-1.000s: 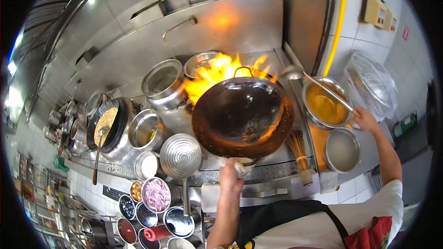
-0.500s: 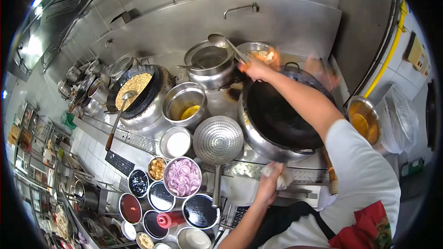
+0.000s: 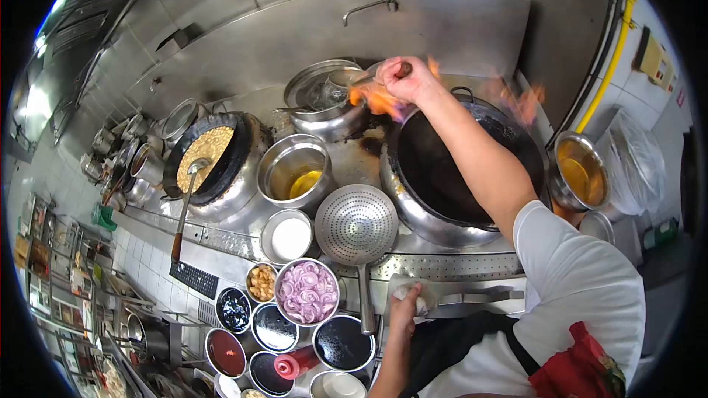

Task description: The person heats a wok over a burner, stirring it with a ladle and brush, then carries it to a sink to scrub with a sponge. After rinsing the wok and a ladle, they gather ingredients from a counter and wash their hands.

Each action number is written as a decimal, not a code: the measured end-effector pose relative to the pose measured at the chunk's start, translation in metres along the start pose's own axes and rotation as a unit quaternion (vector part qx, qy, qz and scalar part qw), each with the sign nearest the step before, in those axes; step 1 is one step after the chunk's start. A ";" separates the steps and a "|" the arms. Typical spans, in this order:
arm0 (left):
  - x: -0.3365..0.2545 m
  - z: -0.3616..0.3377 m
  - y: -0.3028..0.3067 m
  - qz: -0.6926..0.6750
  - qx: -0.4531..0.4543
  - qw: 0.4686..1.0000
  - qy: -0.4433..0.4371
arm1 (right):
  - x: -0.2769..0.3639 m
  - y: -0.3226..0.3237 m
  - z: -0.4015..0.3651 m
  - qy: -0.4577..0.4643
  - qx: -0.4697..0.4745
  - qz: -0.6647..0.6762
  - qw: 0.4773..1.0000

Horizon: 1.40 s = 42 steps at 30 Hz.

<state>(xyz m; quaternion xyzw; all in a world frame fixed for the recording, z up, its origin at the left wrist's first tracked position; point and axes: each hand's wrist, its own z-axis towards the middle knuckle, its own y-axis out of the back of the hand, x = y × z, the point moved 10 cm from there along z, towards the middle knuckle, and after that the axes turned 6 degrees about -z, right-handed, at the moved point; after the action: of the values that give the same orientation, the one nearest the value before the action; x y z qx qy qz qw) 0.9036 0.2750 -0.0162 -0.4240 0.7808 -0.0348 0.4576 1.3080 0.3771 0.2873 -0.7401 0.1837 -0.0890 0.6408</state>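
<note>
My right hand (image 3: 407, 79) is closed round the handle of a ladle, reaching over the large black wok (image 3: 450, 177). The ladle's bowl (image 3: 344, 78) is at the lidded-looking steel pot of water (image 3: 302, 92) at the back. Flames (image 3: 380, 99) rise just below my right hand, and more burn behind the wok's right rim. Low in front of the stove, my left hand (image 3: 403, 311) grips a crumpled white cloth (image 3: 410, 291). Left of it lies a perforated strainer (image 3: 355, 222), its handle pointing toward me.
A second wok (image 3: 221, 177) with pale food stands left, a ladle (image 3: 188, 195) resting in it. Steel pots of yellow oil (image 3: 276, 190) flank the main wok. In front are bowls of sliced onions (image 3: 307, 291), dark sauces (image 3: 344, 343) and a red squeeze bottle (image 3: 295, 362). A tap (image 3: 369, 9) projects behind.
My right hand has risen, bringing the ladle's bowl to the back pot. Flames beside it have spread leftward. My left hand has shifted left and down with the cloth.
</note>
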 end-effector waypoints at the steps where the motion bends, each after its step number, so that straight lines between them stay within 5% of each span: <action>1: -0.003 0.000 -0.001 -0.011 -0.002 1.000 -0.005 | 0.005 -0.005 -0.011 0.003 0.002 0.003 1.000; 7: 0.000 0.001 0.004 -0.058 -0.025 0.997 -0.046 | 0.085 0.005 -0.075 0.154 -0.074 -0.137 0.976; 12: 0.014 0.001 0.013 -0.077 -0.055 0.995 -0.011 | 0.177 0.043 -0.098 0.192 -0.223 -0.344 0.892; 17: -0.005 -0.012 -0.005 -0.037 -0.084 0.995 -0.039 | 0.259 0.075 -0.112 0.180 -0.350 -0.611 0.687; 18: -0.008 -0.014 -0.007 -0.031 -0.091 0.995 -0.037 | 0.270 0.073 -0.115 0.169 -0.365 -0.702 0.587; 21: -0.012 -0.016 -0.009 -0.013 -0.098 0.994 -0.044 | 0.252 0.046 -0.139 0.111 -0.451 -0.883 0.065; 22: -0.012 -0.015 -0.008 -0.009 -0.098 0.994 -0.048 | 0.246 0.041 -0.139 0.186 -0.432 -0.883 0.010; 25: -0.007 -0.009 -0.005 0.006 -0.089 0.995 -0.047 | 0.171 0.016 -0.132 0.129 -0.371 -0.919 0.026; 27: -0.013 -0.012 -0.009 0.029 -0.093 0.994 -0.046 | 0.132 -0.008 -0.102 0.347 -0.252 -0.903 0.013; 29: -0.018 -0.015 -0.009 0.041 -0.099 0.993 -0.042 | 0.109 0.018 -0.061 0.139 -0.304 -0.903 0.269; 31: -0.019 -0.016 -0.008 0.046 -0.096 0.994 -0.032 | 0.052 0.000 -0.016 0.242 -0.102 -0.909 0.323; 33: -0.009 -0.008 -0.001 0.011 -0.080 0.996 -0.047 | 0.042 0.040 0.037 0.087 -0.240 -0.936 0.241; 34: 0.000 -0.004 0.005 -0.008 -0.073 0.996 -0.054 | 0.028 0.047 0.054 0.081 -0.238 -0.935 0.252; 37: 0.019 0.007 0.018 0.031 -0.061 0.996 -0.056 | 0.002 0.073 0.105 0.057 -0.227 -0.677 0.698; 39: 0.016 0.005 0.017 0.034 -0.055 0.997 -0.048 | -0.022 0.055 0.121 0.004 -0.173 -0.438 0.882; 42: 0.021 0.007 0.018 0.022 -0.048 0.998 -0.041 | -0.039 0.023 0.133 0.019 -0.151 -0.204 0.967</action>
<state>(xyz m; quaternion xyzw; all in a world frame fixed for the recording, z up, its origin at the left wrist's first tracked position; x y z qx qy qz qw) 0.8928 0.2736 -0.0426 -0.4290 0.7712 0.0301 0.4694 1.3169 0.5111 0.2471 -0.8482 0.0522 -0.2030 0.4865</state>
